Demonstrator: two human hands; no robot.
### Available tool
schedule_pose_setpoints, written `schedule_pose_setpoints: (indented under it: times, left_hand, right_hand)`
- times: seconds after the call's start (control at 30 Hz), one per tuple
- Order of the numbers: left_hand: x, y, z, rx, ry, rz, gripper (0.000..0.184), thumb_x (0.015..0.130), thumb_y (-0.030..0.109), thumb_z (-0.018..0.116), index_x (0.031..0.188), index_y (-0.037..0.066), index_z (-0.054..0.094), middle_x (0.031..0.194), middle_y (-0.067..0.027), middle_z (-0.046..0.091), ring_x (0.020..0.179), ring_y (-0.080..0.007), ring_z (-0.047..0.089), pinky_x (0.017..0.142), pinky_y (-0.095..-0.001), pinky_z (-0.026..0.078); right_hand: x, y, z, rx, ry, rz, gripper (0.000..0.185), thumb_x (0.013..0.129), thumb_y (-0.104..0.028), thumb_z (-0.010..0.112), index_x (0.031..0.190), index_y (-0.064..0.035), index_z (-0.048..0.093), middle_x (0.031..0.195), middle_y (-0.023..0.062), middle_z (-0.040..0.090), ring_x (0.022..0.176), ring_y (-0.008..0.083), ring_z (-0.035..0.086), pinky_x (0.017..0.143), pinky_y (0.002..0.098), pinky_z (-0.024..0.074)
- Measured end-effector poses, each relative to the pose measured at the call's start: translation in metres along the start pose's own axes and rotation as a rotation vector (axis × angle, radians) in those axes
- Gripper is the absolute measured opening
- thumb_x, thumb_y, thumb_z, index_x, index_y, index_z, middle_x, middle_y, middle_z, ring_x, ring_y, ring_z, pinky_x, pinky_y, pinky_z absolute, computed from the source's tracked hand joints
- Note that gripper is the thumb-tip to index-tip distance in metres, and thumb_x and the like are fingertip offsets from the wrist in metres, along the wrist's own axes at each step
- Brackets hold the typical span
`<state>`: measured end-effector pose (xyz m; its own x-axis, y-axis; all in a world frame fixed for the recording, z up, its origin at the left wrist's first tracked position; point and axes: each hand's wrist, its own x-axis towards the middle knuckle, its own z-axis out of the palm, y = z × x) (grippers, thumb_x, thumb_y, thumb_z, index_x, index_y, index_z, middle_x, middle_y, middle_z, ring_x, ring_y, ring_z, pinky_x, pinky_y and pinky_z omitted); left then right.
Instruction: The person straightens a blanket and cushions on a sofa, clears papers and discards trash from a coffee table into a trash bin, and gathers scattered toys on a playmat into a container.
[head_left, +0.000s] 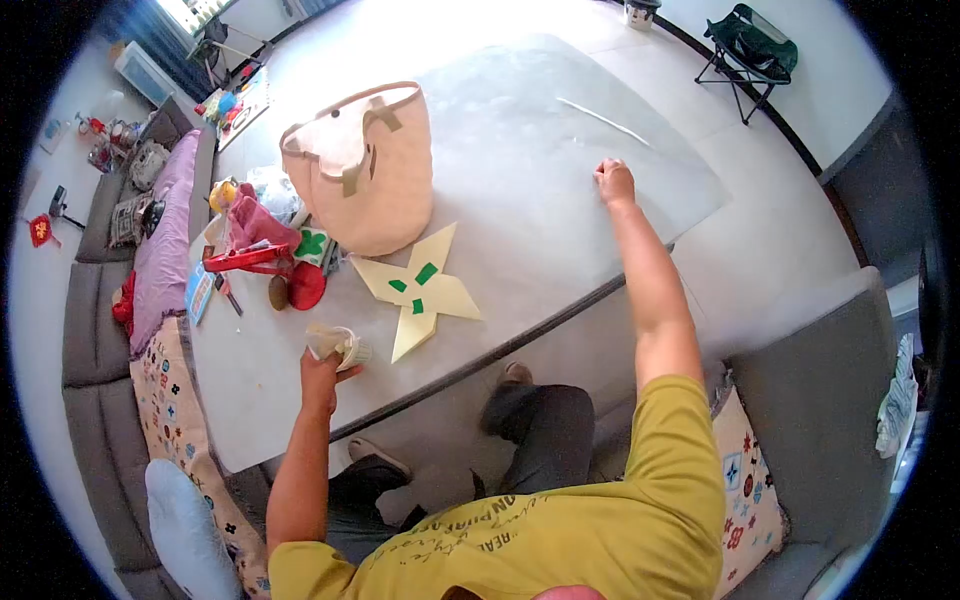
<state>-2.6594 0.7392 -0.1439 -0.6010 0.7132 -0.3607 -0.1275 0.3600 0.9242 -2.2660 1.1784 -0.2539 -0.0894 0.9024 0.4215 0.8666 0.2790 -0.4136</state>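
At the table's near left edge my left hand point(320, 378) is wrapped round a small white cup point(350, 348) with something pale in or over it. My right hand point(614, 182) is over the right part of the table, its fingers curled; whether anything small is in them cannot be made out. Beyond that hand lies a thin white stick point(603, 121). A pale yellow paper star point(440, 292) with green patches lies between the hands, nearer the left one. Just behind the star stands a large beige tote bag point(385, 200).
Left of the bag, the grey table point(520, 200) bears a pile with a pink cloth point(258, 222), a red round item point(307, 286) and a blue-and-white packet point(200, 292). A sofa point(95, 330) runs along the left. A folding chair point(752, 50) stands at the back right.
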Motion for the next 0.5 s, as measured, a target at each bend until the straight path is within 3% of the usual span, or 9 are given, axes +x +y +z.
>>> schedule_pose_setpoints:
  times: [0.07,0.17,0.27,0.4,0.5]
  left_hand:
    - [-0.001,0.001,0.000,-0.011,-0.004,0.013,0.035,0.082,-0.004,0.045,0.116,0.000,0.041,0.109,-0.0160,0.054,0.091,-0.0295,0.060,0.065,-0.0384,0.058]
    - [-0.005,0.006,0.005,-0.032,0.051,-0.028,0.035,0.082,-0.004,0.044,0.116,0.000,0.041,0.108,-0.0160,0.054,0.090,-0.0292,0.060,0.065,-0.0387,0.058]
    - [0.002,-0.003,-0.001,-0.079,0.020,-0.021,0.035,0.082,-0.005,0.045,0.116,0.000,0.041,0.107,-0.0156,0.054,0.089,-0.0284,0.060,0.065,-0.0383,0.059]
    - [0.004,-0.004,-0.003,-0.039,0.029,-0.030,0.034,0.081,-0.005,0.046,0.114,0.000,0.042,0.106,-0.0153,0.054,0.089,-0.0279,0.060,0.065,-0.0380,0.058]
    - [0.003,-0.004,0.000,-0.053,0.045,-0.013,0.034,0.081,-0.006,0.045,0.113,0.000,0.043,0.106,-0.0153,0.054,0.089,-0.0280,0.060,0.064,-0.0381,0.058]
  right_hand:
    - [0.008,0.004,0.014,-0.029,0.120,-0.050,0.010,0.074,-0.013,0.062,0.079,-0.0046,0.059,0.073,0.0111,0.061,0.071,0.0255,0.060,0.067,0.0365,0.0479]
    - [0.033,0.000,0.029,0.225,0.067,0.219,0.010,0.078,-0.012,0.059,0.084,-0.0046,0.058,0.076,0.0111,0.063,0.074,0.0250,0.061,0.070,0.0369,0.0481]
    - [0.050,-0.005,0.044,0.383,0.110,0.306,0.014,0.080,-0.014,0.059,0.092,-0.0070,0.060,0.080,0.0104,0.064,0.077,0.0246,0.061,0.072,0.0368,0.0483]
    - [0.065,-0.003,0.061,0.056,0.103,0.246,0.029,0.079,-0.017,0.061,0.108,-0.0152,0.060,0.084,0.0101,0.064,0.082,0.0260,0.061,0.074,0.0365,0.0483]
    - [0.062,-0.005,0.058,-0.069,0.151,-0.008,0.023,0.079,-0.020,0.061,0.101,-0.0147,0.063,0.084,0.0105,0.064,0.083,0.0269,0.060,0.074,0.0373,0.0478]
